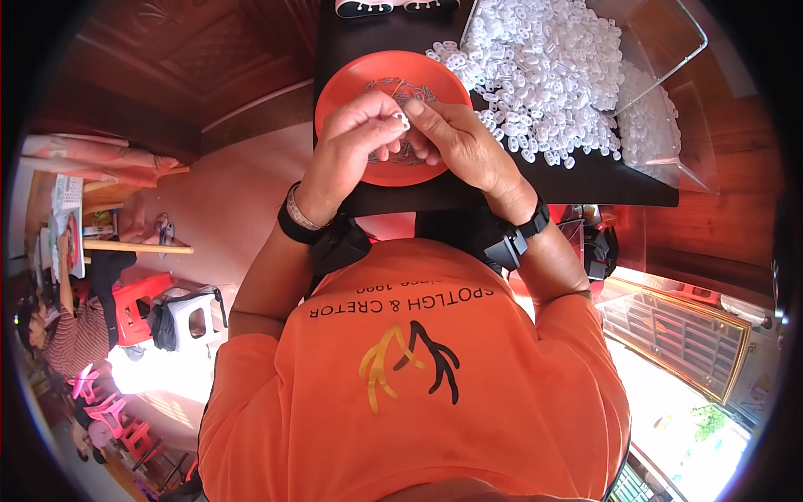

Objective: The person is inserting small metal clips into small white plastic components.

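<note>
Above a round orange bowl [335, 88], both my hands are close together. Thumb and index finger of my left hand [355, 134] pinch a small white plastic piece [401, 121] with holes in it. My right hand [468, 151] is curled beside it, its thumb near the piece; whatever its fingers hold, if anything, is hidden. Many thin grey metal pieces [422, 92] lie in the bowl beneath my hands. To the right, a big heap of small white oval plastic pieces [544, 75] with holes spreads over the dark table [368, 197].
A clear plastic container [661, 151] holding more white pieces stands at the table's right end. Pink shoes [393, 7] rest at the far edge. On the left are a red stool [134, 309] and a white stool [196, 318] with a dark bag.
</note>
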Demonstrator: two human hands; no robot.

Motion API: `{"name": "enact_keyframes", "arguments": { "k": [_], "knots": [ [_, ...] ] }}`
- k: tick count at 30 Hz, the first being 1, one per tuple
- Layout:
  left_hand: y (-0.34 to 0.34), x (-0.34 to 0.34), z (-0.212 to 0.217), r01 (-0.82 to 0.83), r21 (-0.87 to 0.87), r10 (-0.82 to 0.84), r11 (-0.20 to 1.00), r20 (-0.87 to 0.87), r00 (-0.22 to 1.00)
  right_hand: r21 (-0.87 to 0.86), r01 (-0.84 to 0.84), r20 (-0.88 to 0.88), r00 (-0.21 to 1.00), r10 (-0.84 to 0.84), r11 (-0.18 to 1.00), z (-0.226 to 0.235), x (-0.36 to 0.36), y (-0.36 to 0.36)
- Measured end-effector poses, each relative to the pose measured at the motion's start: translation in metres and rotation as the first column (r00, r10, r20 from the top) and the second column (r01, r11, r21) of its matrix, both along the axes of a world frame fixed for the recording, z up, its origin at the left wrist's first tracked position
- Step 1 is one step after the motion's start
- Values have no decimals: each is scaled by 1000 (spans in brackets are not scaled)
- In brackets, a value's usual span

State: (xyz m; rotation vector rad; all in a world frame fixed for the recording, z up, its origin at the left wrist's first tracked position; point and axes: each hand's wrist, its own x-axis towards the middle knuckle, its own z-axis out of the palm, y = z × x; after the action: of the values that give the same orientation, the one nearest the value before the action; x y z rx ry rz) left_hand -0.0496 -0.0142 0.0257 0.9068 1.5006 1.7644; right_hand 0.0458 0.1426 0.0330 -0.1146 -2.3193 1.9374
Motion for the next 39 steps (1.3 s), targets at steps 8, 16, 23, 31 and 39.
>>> {"name": "enact_keyframes", "arguments": {
  "k": [8, 16, 23, 31, 39],
  "knots": [
    [-1, 7, -3, 48, 122, 16, 991, -472, 881, -256, -62, 203, 972, 116, 965, 3, -2, 3],
    [-5, 9, -3, 12, 107, 26, 994, -349, 937, 14, -45, -44, 998, 45, 999, -4, 2, 0],
    [-5, 5, -2, 9, -21, -7, 1000, 84, 996, 380, 79, -124, 992, -33, 922, 5, 6, -3],
    [-7, -2, 0, -43, -57, 48, 997, 99, 994, 377, 147, -203, 977, -73, 914, -3, 5, 6],
    [-1, 7, 11, -94, 58, 96, 994, -877, 471, -59, -8, 98, 995, 14, 998, -4, 2, 8]
  ]
}}
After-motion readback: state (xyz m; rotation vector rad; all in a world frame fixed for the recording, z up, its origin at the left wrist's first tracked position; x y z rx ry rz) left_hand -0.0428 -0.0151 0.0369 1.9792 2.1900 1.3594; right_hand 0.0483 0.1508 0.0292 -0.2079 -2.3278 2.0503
